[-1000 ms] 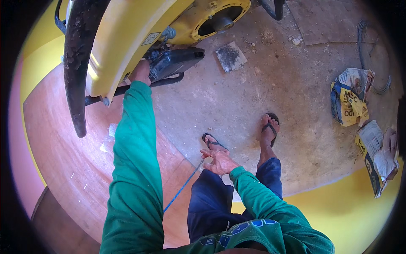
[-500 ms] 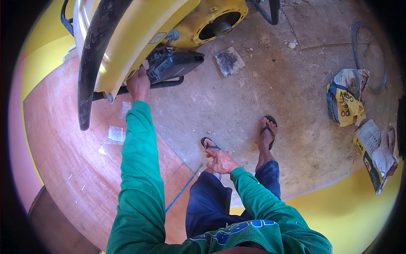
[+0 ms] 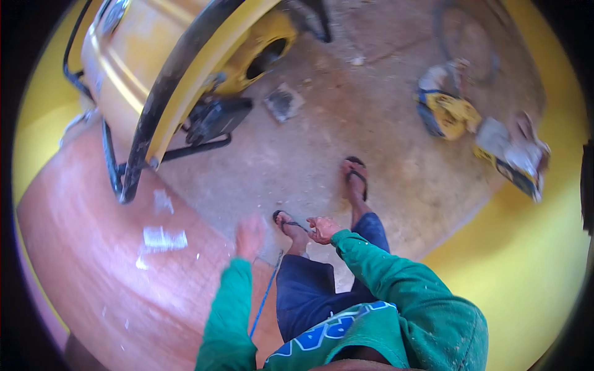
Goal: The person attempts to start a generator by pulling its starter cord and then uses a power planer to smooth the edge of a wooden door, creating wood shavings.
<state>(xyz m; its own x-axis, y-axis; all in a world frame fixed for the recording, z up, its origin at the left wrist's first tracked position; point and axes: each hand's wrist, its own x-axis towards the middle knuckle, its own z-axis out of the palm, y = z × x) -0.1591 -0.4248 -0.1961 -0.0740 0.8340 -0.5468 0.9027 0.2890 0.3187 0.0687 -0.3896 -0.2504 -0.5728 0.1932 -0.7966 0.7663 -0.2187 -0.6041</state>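
Note:
A yellow machine [image 3: 142, 43] with black tube framing stands at the upper left, with a dark rectangular part [image 3: 219, 114] low on its side. My left hand [image 3: 250, 238], smeared by motion, is below the machine, apart from it and over the edge of the pink board. My right hand [image 3: 322, 230] is in front of my legs with its fingers curled; whatever it may hold is too small to make out. A thin blue line [image 3: 266, 294] runs beside my left leg, near my left hand.
A pinkish curved board [image 3: 93, 241] with translucent scraps [image 3: 164, 239] lies at the left. Torn bags [image 3: 448, 114] lie at the right near a coiled cable [image 3: 467, 74]. A dirty square piece [image 3: 283, 102] is beside the machine on the concrete floor [image 3: 291, 154], bordered by yellow walls [image 3: 526, 260].
My left hand has come away from the machine's lower part and moved down toward my body. The view has shifted, showing more of the machine and the yellow wall at the right.

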